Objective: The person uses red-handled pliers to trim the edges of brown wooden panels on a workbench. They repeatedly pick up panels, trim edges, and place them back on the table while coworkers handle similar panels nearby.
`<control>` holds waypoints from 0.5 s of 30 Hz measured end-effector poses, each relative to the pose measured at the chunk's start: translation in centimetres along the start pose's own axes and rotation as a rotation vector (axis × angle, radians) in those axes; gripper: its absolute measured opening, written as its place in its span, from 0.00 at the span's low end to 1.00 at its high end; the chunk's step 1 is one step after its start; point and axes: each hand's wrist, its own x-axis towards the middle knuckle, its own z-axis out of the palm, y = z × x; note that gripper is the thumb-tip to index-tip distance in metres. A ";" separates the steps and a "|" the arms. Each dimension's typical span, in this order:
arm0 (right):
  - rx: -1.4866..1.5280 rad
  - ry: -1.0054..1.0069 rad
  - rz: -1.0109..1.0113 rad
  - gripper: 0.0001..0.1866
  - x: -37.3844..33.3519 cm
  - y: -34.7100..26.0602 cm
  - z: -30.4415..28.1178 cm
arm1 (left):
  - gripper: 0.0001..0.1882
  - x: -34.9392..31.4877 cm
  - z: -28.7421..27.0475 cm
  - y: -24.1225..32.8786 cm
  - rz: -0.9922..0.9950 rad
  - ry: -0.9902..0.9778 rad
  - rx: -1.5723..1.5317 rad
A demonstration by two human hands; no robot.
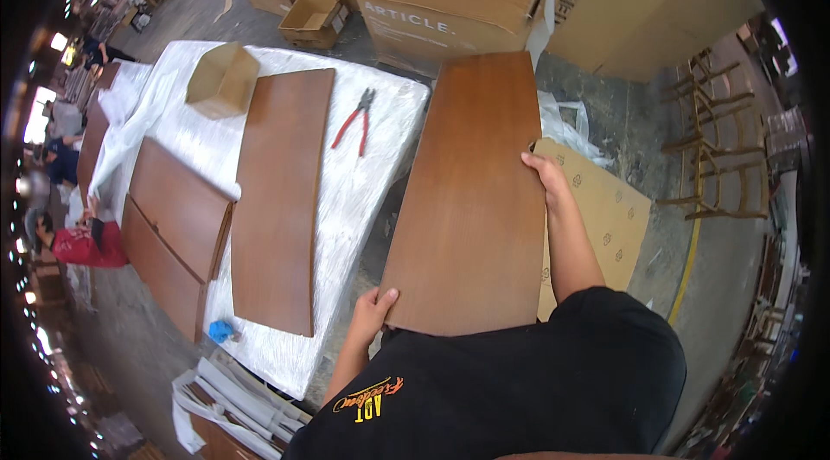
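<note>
**Both hands on the brown panel**

My left hand (373, 309) grips the near left corner of the panel (471, 201), thumb on top, fingers hidden under the edge. My right hand (546, 173) clamps the panel's right edge about halfway up, fingers wrapped over the rim. Hands well apart, both closed on the same board. The panel is long, brown wood, slightly curved along its sides; its near end sits against my body and its far end points at the boxes. It hangs over the gap between the wrapped table (363, 201) and the cardboard sheet (605, 209) lying on the floor to my right.

On the table, under plastic wrap: a second panel (281, 201) of the same shape lying flat, red pliers (354, 124) just beyond it, a small open carton (223, 79) at the far left corner. More brown boards (173, 218) lie along the table's left side, with a blue scrap (221, 330) near the front edge. White foam strips (242, 391) are stacked on the floor below.

Far side: large cardboard boxes (450, 2) and a small box (313, 19). Chair frames (713, 140) stand at right. A person in red (82, 244) is at far left.
</note>
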 end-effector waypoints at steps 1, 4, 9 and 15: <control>-0.066 0.026 -0.022 0.21 -0.1 -1.5 2.1 | 0.25 0.4 -0.8 -1.1 0.023 0.019 -0.080; -0.163 0.063 -0.067 0.19 -0.8 -4.8 6.9 | 0.26 2.6 -2.6 -3.4 0.044 0.074 -0.243; -0.250 0.116 -0.249 0.17 -2.4 -6.2 12.8 | 0.29 7.2 -5.9 -6.2 0.069 0.080 -0.220; -0.416 0.128 -0.317 0.19 -1.8 -6.5 20.5 | 0.31 9.6 -9.0 -4.5 0.266 0.296 0.453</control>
